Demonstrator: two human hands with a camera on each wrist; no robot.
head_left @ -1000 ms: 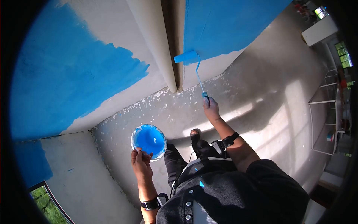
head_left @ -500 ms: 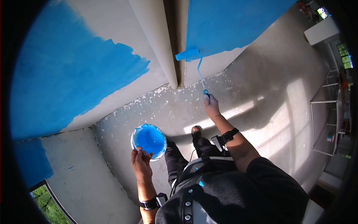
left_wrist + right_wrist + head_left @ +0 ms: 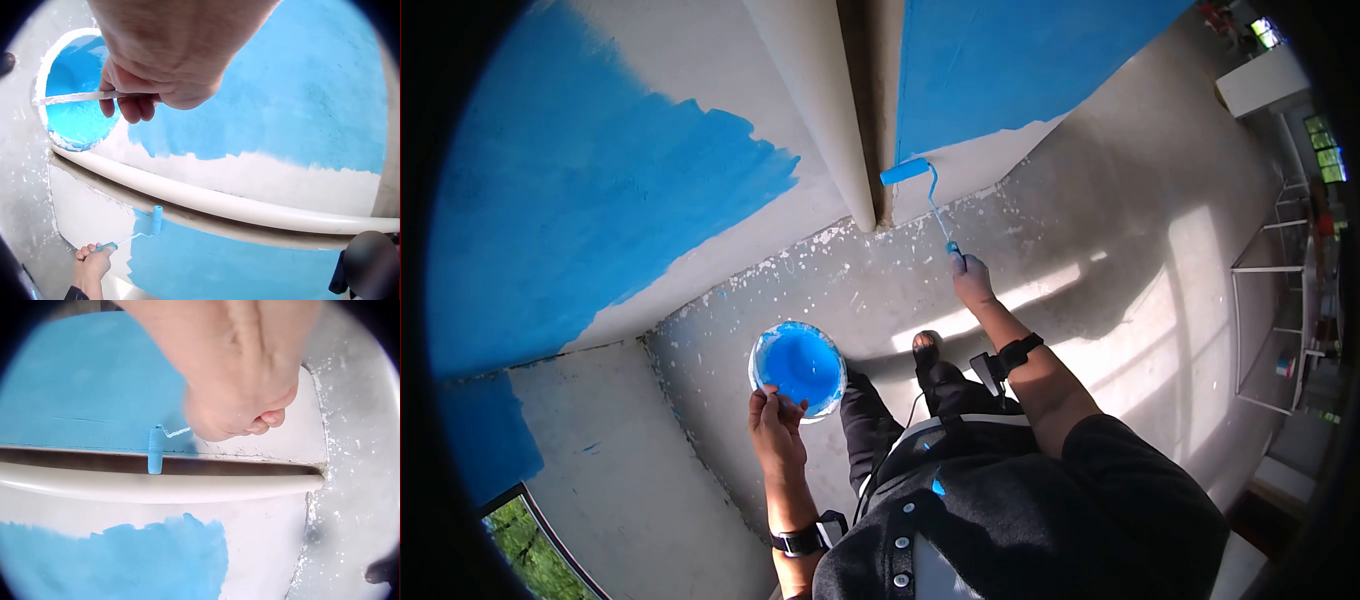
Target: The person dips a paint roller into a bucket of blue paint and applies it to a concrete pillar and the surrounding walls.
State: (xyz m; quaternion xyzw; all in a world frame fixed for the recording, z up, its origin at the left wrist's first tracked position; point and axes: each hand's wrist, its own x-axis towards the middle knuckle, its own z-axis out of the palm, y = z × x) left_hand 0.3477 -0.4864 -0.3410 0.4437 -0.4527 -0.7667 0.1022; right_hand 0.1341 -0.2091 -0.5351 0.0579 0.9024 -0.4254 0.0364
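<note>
My left hand (image 3: 778, 430) grips the white handle (image 3: 72, 98) of a paint bucket (image 3: 42, 81). Blue paint (image 3: 800, 365) fills part of the bucket, and its rim is smeared with it. Out in front, my right hand (image 3: 970, 280) holds a paint roller (image 3: 905, 171) by its blue-green grip. The roller's blue sleeve lies at the lower left edge of the blue-painted wall (image 3: 1000, 70), beside the corner gap. In the right wrist view the hand hides the roller's grip, while the sleeve (image 3: 155, 450) overlaps the dark gap.
A pale vertical pipe (image 3: 825, 100) runs down the corner between two partly painted walls. Unpainted wall (image 3: 1000, 150) shows below the blue. White paint spots (image 3: 820, 245) speckle the floor along the wall. A metal frame (image 3: 1235, 330) stands at far right; a window (image 3: 530, 540) is lower left.
The roller has moved down the right-hand wall, from the blue area to its lower edge. My right hand has lowered slightly with it. My left hand keeps its hold on the bucket handle.
</note>
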